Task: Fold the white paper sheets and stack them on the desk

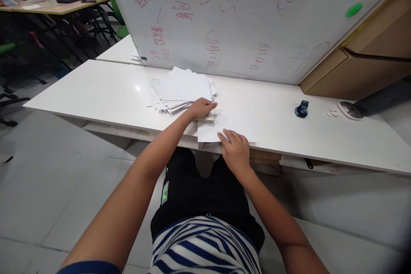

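Note:
A white sheet of paper [212, 132] lies at the front edge of the white table, its near edge reaching the rim. My left hand [201, 109] is closed over a small pale bar-shaped object [210, 118] at the sheet's upper left; my fingers hide most of it, and its exact kind is unclear. My right hand [236, 147] rests palm down on the sheet's near right part, fingers laid out flat and slightly apart. Just beyond my left hand sits an untidy stack of papers [186, 85], its sheets fanned at different angles.
Behind the table [272, 124] leans a whiteboard [237, 21] with red handwriting and a green magnet [354, 10]. To the right are a dark blue object [302, 109], a small white item [332, 113], a computer mouse [350, 110] and cardboard boxes [359, 68]. A person sits at a far desk [58, 7].

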Demonstrator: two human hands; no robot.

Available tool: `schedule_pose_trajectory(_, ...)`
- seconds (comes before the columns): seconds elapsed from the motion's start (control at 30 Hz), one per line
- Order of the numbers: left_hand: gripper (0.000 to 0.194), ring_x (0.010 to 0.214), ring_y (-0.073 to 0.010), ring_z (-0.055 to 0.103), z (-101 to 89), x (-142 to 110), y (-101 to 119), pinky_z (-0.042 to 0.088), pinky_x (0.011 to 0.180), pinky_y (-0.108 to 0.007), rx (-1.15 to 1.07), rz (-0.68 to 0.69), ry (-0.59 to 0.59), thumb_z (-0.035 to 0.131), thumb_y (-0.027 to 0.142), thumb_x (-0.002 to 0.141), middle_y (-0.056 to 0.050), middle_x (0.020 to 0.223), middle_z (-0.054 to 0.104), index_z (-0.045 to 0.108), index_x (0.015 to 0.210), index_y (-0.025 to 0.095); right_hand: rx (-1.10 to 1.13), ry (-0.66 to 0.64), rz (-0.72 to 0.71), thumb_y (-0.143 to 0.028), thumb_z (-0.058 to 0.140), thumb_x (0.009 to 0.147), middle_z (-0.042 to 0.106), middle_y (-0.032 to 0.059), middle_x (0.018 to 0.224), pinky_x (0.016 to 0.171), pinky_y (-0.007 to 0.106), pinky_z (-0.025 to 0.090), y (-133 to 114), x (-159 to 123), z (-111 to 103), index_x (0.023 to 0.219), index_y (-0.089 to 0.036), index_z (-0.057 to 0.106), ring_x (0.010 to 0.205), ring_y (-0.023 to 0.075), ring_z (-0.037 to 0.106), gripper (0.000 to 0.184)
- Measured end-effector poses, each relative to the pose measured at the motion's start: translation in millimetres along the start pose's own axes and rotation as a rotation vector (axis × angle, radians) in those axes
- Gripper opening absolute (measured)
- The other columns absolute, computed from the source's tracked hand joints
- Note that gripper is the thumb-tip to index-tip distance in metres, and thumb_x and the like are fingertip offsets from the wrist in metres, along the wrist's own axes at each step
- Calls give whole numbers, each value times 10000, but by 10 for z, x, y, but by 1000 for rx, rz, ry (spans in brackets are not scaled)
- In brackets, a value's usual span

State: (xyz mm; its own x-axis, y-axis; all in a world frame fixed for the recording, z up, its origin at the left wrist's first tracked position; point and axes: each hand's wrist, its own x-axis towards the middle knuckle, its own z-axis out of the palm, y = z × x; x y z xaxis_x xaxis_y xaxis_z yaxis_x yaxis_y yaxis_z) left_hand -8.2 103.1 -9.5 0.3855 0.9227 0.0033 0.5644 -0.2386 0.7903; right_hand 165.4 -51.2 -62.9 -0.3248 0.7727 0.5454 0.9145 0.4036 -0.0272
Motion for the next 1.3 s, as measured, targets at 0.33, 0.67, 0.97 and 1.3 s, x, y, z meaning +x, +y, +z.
schedule_pose_trajectory(0.33,364,687,-209,567,215,29,70,354,621,-284,567,-57,75,444,413,868,-73,670,606,592,633,177,65,-51,-1,-98,455,893,637,68,1267,998,431,328,-83,-11,5,1222,-223,610,1187,252,533,385)
schedule_pose_trajectory(0.67,472,589,-154,492,75,-210,118,312,573,-261,356,76,475,342,466,940,-9,566,516,471,570,204,64,15,-49,-49,407,852,669,43,1219,874,382,482,105,-226,-20,1261,-234,591,1099,233,624,485)
schedule_pose_trajectory(0.97,401,1236,-306,461,-748,-631,-543,377,1016,-454,338,-345,1074,386,438,930,-125,1231,610,585,1168,185,191,475,145,-189,376,915,702,107,1130,894,469,507,730,1144,230,1216,-191,629,1031,263,660,394)
schedule_pose_trajectory(1.3,729,1449,-344,168,-987,-520,-1303,43,1122,-655,437,-625,725,100,617,924,-123,1533,325,468,1381,185,468,-282,-312,-462,440,927,604,72,1317,1053,433,389,50,2410,1087,1245,-245,601,1244,219,529,417)
